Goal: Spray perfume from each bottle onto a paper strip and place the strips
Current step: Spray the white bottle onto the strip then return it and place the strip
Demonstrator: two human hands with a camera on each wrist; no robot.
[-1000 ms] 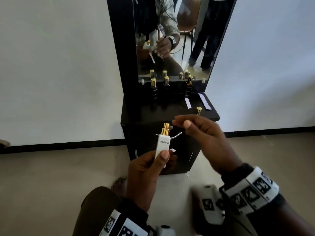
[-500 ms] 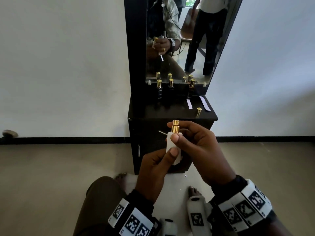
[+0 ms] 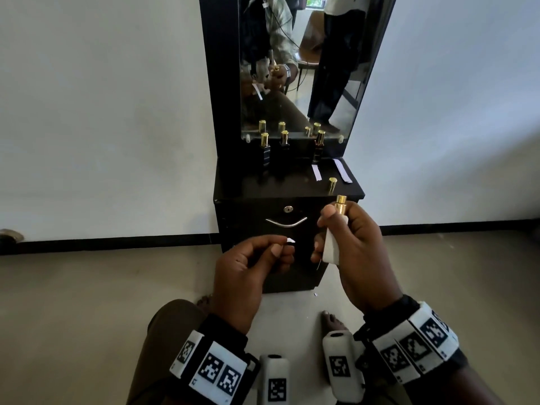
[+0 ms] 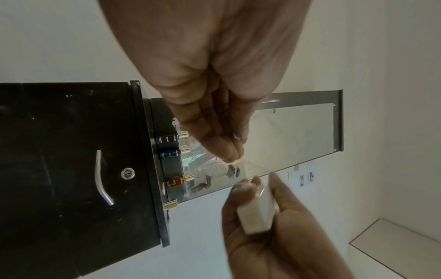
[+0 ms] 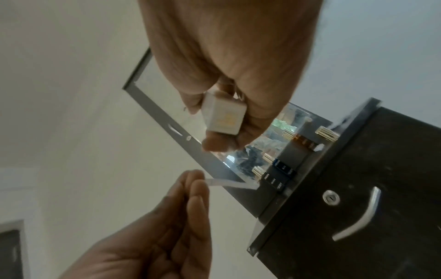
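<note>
- The right hand (image 3: 355, 252) has its fingers clenched round a white perfume bottle (image 3: 333, 244), gold sprayer at 12 o'clock, held in the air in front of the black cabinet (image 3: 251, 258).
- The left hand (image 3: 248, 267), at the bottle's 9 o'clock and apart from it, pinches a white paper strip (image 5: 232, 183) between thumb and fingertips.
- On the worktop (image 3: 263, 188), three dark bottles (image 3: 265, 150) stand at the mirror (image 3: 321, 83); two paper strips (image 3: 316, 172) and a gold cap (image 3: 332, 185) lie towards 3 o'clock.
</note>
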